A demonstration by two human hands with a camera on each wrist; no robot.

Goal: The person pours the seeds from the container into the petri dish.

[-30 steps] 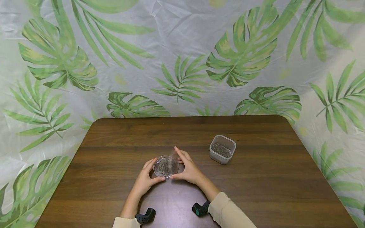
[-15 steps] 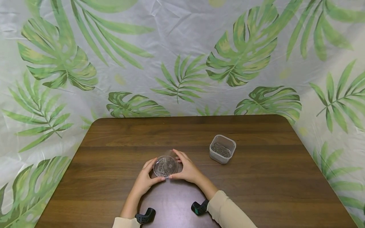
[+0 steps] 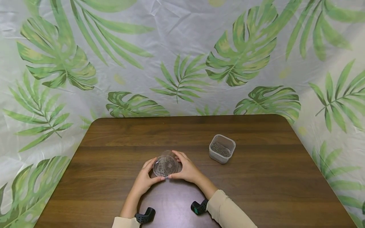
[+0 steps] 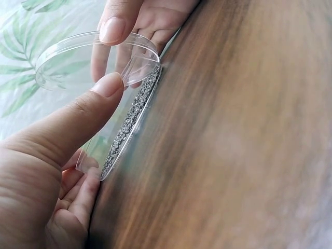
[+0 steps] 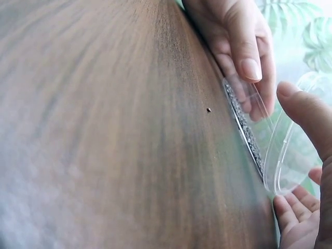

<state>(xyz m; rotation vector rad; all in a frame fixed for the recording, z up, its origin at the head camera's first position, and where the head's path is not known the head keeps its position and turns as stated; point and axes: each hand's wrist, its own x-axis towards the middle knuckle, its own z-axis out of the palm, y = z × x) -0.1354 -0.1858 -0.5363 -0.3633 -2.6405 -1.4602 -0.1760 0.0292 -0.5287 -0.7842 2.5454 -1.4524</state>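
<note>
A clear round petri dish (image 3: 157, 173) stands on the table, holding a layer of grey granules (image 4: 130, 115). My left hand (image 3: 144, 180) grips its left side, thumb at the near rim and fingers round the far side. Between the thumb and fingers of my right hand (image 3: 188, 169) is the clear petri dish lid (image 4: 61, 47). The lid is tilted, its lower edge at the right side of the dish and its other edge raised, as both wrist views show. Some of its outline is hard to see through the clear plastic.
A clear square plastic tub (image 3: 222, 157) with similar grey granules stands to the right and farther back on the brown wooden table (image 3: 268, 177). One tiny dark speck (image 5: 209, 110) lies on the tabletop. A leaf-patterned sheet (image 3: 182, 38) hangs behind.
My right hand has shifted slightly left with the lid, bringing it farther over the dish. The left hand and the dish have stayed in place.
</note>
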